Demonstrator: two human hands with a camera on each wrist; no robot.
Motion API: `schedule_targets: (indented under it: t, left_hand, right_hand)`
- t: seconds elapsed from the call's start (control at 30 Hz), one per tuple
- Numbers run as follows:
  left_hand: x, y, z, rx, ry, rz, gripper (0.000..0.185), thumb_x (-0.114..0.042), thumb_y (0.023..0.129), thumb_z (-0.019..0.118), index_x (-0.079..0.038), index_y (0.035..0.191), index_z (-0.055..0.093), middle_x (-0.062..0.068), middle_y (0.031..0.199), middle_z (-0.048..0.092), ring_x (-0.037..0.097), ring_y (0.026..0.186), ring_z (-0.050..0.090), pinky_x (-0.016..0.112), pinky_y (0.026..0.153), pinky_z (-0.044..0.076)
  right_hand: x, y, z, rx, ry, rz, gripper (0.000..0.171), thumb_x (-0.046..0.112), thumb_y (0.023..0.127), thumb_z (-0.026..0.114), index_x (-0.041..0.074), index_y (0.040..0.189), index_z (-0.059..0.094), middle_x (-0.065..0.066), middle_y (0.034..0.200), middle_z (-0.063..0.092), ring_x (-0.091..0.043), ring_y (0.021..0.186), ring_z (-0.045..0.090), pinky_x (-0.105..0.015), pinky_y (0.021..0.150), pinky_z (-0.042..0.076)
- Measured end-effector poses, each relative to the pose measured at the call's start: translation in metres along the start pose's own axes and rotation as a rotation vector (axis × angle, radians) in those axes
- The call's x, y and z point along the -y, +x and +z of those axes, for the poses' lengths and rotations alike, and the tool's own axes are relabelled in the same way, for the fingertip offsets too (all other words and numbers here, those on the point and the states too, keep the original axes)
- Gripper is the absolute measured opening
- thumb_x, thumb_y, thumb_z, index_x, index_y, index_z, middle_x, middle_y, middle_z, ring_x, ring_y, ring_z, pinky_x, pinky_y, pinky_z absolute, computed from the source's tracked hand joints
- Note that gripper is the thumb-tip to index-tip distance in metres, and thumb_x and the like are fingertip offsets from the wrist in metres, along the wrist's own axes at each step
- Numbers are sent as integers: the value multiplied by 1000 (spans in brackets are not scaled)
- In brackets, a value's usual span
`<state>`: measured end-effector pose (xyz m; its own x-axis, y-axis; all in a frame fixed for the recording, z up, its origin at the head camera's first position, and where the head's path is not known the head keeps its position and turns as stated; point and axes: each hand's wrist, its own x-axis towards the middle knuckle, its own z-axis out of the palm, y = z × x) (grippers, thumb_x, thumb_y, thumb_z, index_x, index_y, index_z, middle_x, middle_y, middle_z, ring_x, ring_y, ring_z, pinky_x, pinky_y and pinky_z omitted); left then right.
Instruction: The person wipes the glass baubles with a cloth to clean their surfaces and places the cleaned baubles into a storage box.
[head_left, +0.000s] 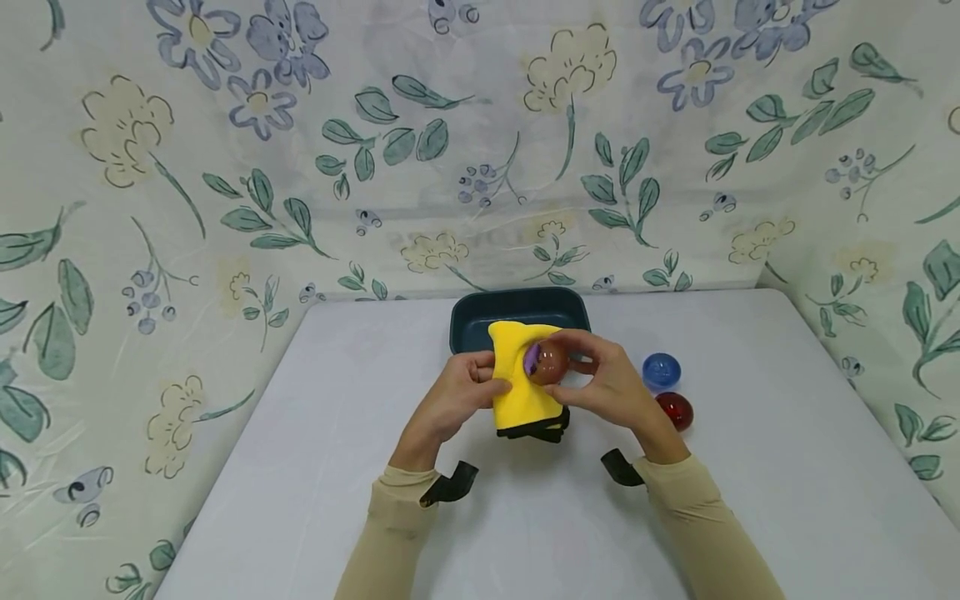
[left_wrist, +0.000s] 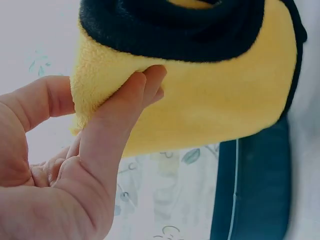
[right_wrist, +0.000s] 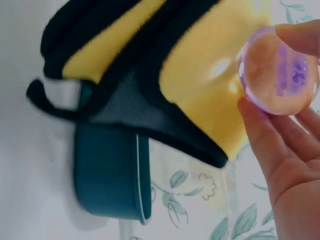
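1. The left hand (head_left: 453, 398) pinches the left edge of a yellow cloth (head_left: 520, 379), thumb on one face and fingers curled against the other; the left wrist view shows the fleece dented under the thumb.
2. The right hand (head_left: 611, 387) holds one ball (head_left: 547, 362) between fingertips and thumb, pressed against the cloth.
3. The cloth is soft, fuzzy fleece, bright yellow with a black binding along its edges, folded into several layers and held upright above the middle of the worktop (head_left: 300, 433).
4. The ball is round, glossy and see-through, with an amber-pink tint and a purple patch inside; it sits at about 1 o'clock on the cloth's face.
5. Two more glossy balls lie on the worktop at 3 o'clock from the right hand: one blue ball (head_left: 662, 370) and one red ball (head_left: 674, 410), just beside each other, blue farther away.
6. One dark teal tray (head_left: 517, 310), smooth, rectangular with rounded corners, stands at 12 o'clock behind the cloth.
7. The worktop is plain pale grey; flowered fabric (head_left: 480, 142) hangs behind and at both sides.
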<state>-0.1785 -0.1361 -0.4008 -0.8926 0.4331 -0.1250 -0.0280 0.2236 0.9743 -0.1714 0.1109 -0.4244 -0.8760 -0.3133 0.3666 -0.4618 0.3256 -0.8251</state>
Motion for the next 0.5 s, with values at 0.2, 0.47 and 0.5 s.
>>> schedule_targets:
  t: [0.2,0.47,0.5]
  left_hand:
    - [-2,-1,2,-22,2,9,53,-4,97,62,9,147,48,26,134,68,34,115,73,41,95,62]
    - [-4,-1,4,-34,4,3,55,-3,96,62,9,147,47,25,135,67,35,118,72,42,96,61]
    - [-4,-1,4,-27,4,7,55,-4,97,62,10,147,47,26,135,67,35,118,72,42,96,61]
  right_hand:
    - [-3,0,-4,18,10,37,66,3,77,88,3,135,57,-19,135,62,-38,123,68,-42,101,57]
    - [-11,0,-6,5,-89,-40,66,9,77,89,8,137,62,-11,134,67,-26,114,64,-48,102,57]
    - [-12,0,-6,2,-99,-44,65,10,77,89,8,137,63,-10,133,68,-24,111,63,-48,100,57]
